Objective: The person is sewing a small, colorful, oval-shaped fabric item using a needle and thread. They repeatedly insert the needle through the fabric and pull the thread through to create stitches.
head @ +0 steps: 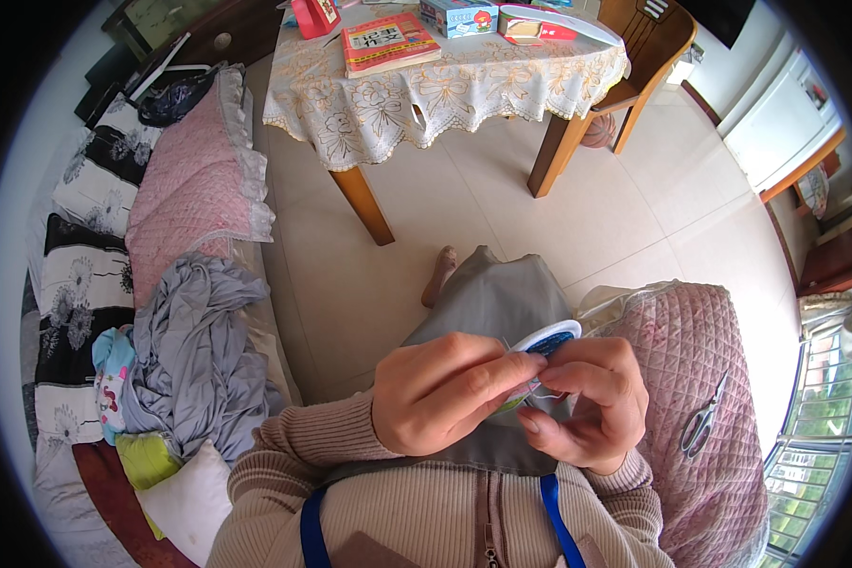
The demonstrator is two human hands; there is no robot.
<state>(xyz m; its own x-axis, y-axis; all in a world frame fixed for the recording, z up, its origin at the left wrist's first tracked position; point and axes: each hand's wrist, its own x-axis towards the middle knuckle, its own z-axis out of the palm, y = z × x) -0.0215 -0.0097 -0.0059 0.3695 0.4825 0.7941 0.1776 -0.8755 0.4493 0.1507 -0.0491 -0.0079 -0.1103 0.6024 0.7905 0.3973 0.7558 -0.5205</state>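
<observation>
Above my lap, my left hand pinches a small round piece with a white rim and a blue inner face. Green and pink show at its lower side, partly hidden by my fingers. My right hand is against the piece's right side with its fingers curled and its thumb lower and apart. A thin pale strand runs between the two hands; whether the right fingers grip it is unclear. Grey cloth drapes over my lap below.
Scissors lie on a pink quilted seat cover at my right. A sofa with a pink quilted cover and crumpled grey fabric stands left. Ahead is a table with a lace-patterned cloth, bearing a book and boxes. A wooden chair stands beside it.
</observation>
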